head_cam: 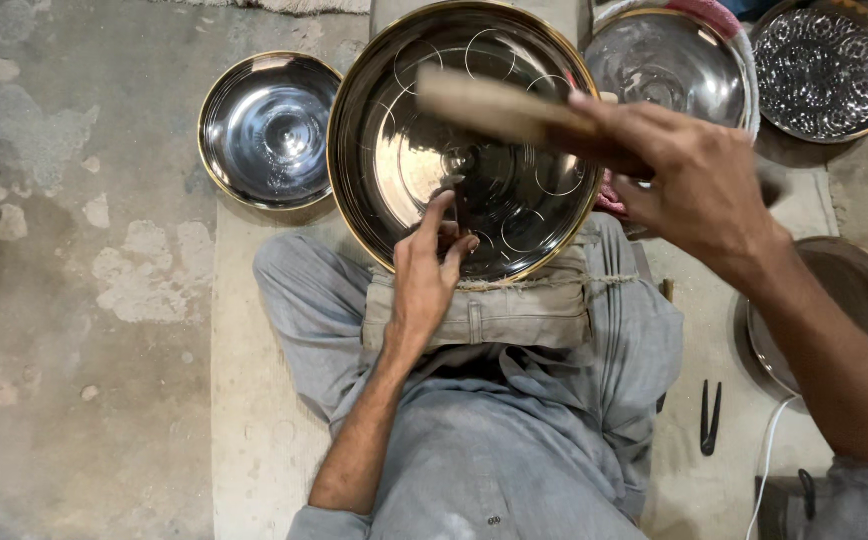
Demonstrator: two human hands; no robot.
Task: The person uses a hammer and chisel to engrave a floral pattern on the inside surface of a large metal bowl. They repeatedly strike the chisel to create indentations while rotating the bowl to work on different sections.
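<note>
On the far left I note a small steel bowl (267,130) with a brass-coloured rim, standing on the mat just beside the work. My left hand (424,280) rests at the near edge of the large round dish (464,140), fingers pressed together on something small; what it is, I cannot tell. The dish leans on a folded cloth pad (494,310) on my lap, its inner face scribed with circles. My right hand (694,180) is closed around a blurred wooden mallet (494,105) above the dish. Further right: two more steel bowls (669,65), one patterned (826,68); another bowl (854,300) behind my forearm; black pliers (711,418) on the mat.
</note>
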